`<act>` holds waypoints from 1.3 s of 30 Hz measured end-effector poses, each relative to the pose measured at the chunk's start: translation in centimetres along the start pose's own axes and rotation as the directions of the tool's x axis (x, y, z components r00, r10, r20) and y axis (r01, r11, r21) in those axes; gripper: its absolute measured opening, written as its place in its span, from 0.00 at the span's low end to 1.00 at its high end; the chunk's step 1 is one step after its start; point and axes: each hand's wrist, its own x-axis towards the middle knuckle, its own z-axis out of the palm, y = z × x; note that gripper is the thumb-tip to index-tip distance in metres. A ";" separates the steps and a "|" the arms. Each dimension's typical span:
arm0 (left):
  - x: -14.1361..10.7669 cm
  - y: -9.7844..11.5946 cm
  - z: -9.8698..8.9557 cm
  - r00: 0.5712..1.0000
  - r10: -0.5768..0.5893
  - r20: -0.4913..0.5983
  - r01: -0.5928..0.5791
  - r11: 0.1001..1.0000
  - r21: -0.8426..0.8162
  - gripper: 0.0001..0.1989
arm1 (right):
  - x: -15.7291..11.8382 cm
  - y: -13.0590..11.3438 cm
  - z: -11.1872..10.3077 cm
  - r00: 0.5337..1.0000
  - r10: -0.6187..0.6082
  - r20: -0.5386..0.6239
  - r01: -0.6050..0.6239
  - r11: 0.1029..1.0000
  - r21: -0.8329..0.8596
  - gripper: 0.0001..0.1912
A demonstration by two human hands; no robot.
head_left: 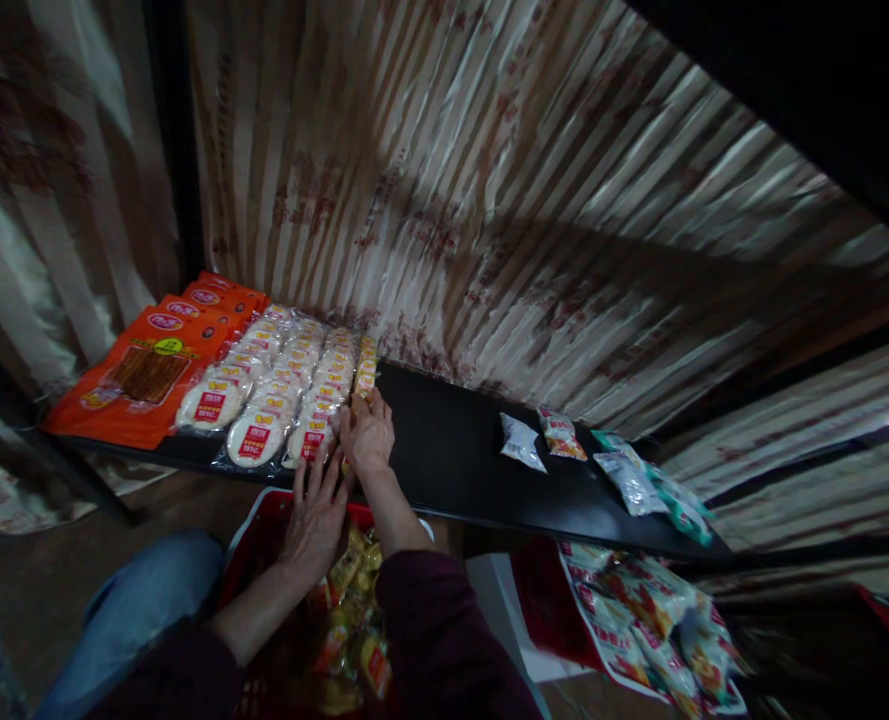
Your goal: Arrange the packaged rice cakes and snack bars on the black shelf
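Observation:
My left hand point(318, 525) lies with fingers stretched out at the shelf's front edge. Its fingertips touch the front rice cracker pack point(313, 440) of the third row. Beside it, my right hand point(370, 432) is bent over the near end of a narrow row of small yellow packets point(367, 362); its fingers close around a packet there, mostly hidden under the hand. Round white rice crackers point(254, 441) in clear wrappers with red labels overlap in rows to the left. Below my hands, a red basket point(258, 525) holds several yellow-wrapped packets point(375, 662).
Flat orange snack bags point(138, 375) overlap at the left end of the black shelf point(444, 440). A few white, red and green bags point(631, 482) lie toward its right end. Below stands another red basket point(545, 600) of snack bags, beside a white box point(498, 610). Patterned curtains point(429, 200) hang behind.

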 end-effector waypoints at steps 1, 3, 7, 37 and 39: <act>0.0 0.0 0.1 1.000 -0.003 -0.005 0.003 1.000 0.005 0.24 | 0.0 0.0 0.1 1.000 0.007 -0.003 -0.007 1.000 0.005 0.20; 0.1 0.1 0.1 1.000 -0.006 -0.014 0.006 1.000 0.009 0.23 | 0.0 0.1 0.3 1.000 -0.003 -0.011 0.003 0.999 0.032 0.21; 0.1 0.3 -0.2 1.000 -0.015 -0.009 0.015 1.000 -0.006 0.24 | -0.1 0.8 0.9 0.993 -0.075 -0.090 0.090 0.979 0.183 0.23; 0.4 0.6 -0.4 0.999 -0.035 0.024 0.035 0.999 -0.023 0.32 | 1.5 4.1 3.9 0.939 0.336 0.070 -0.240 0.500 0.832 0.35; 0.4 0.6 -0.3 0.999 -0.036 0.028 0.037 0.999 -0.015 0.31 | 1.7 4.0 4.2 0.950 0.299 0.094 -0.231 0.467 0.853 0.34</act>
